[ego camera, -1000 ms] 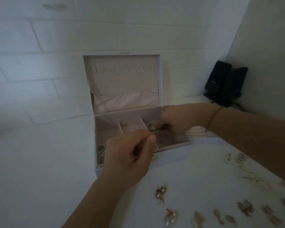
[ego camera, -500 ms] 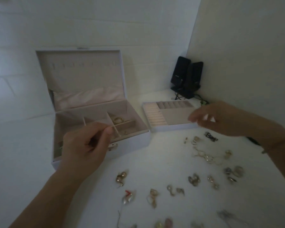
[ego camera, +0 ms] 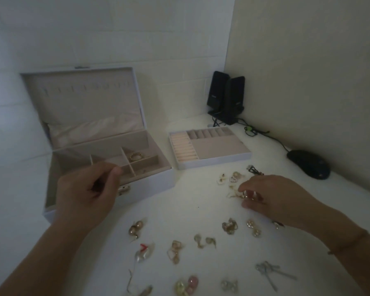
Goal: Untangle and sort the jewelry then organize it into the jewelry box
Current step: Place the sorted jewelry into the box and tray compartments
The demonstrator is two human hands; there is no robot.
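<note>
- Head view: I judge the job early-stage, most of the jewelry not yet boxed.
- Jewelry box (ego camera: 107, 167) sits open at 10 o'clock on the table (ego camera: 190, 206). I can make out only a gold ring (ego camera: 135, 156) in one rear compartment; a small item may lie in the compartment in front of it, too dim to call. Other compartments look bare from here.
- Removable tray (ego camera: 209, 146) lies on the table just to the right of the box, at 1 o'clock; its ring rolls and slots look unfilled.
- Loose earrings and pendants (ego camera: 201, 240) are spread from 3 to 6 o'clock, mostly in separated small groups, so sorting seems partly done.
- Tangled gold chain (ego camera: 235, 194) at 3 o'clock still needs untangling, I reckon.
- Right hand (ego camera: 271, 201) is down on that chain, fingers (ego camera: 247, 194) curled and pinching part of it against the table.
- Left hand (ego camera: 86, 195) hovers over the box's front edge, thumb and forefinger pressed together; whether they hold a small piece I cannot tell.
- Left to do, in my estimate: free the chain, then place the scattered pieces into the box and tray.
- Speakers (ego camera: 226, 97) and a mouse (ego camera: 308, 167) sit at the far right, not involved.
</note>
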